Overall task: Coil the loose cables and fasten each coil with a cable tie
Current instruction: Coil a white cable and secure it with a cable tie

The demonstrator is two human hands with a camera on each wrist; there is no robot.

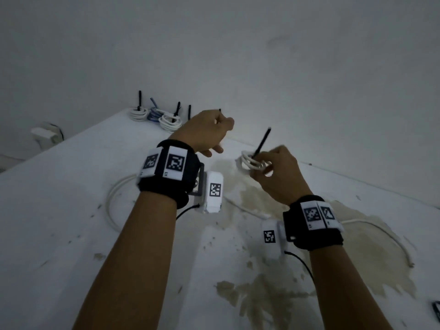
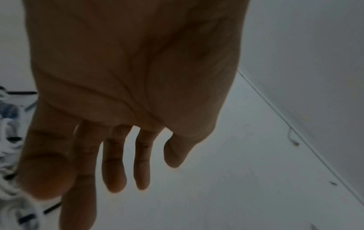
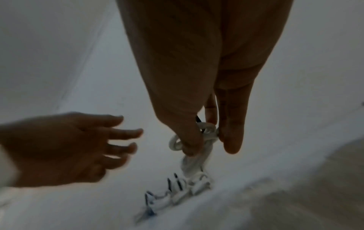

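My right hand (image 1: 260,166) pinches a small white cable coil (image 1: 248,161) just above the white table (image 1: 71,186). A black cable tie (image 1: 262,142) sticks up from the coil at a slant. In the right wrist view the thumb and fingers (image 3: 192,149) grip the coil (image 3: 208,130). My left hand (image 1: 214,145) hovers to the left of it, holding nothing. Its fingers (image 2: 115,175) are straight and spread, and it shows open in the right wrist view too (image 3: 120,140).
Three tied coils, white (image 1: 138,114), blue (image 1: 154,115) and white (image 1: 169,121), lie at the table's far corner with ties upright. Loose white cable lies in loops at left (image 1: 112,203) and right (image 1: 390,236). Brown stains (image 1: 264,198) mark the table. A wall stands close behind.
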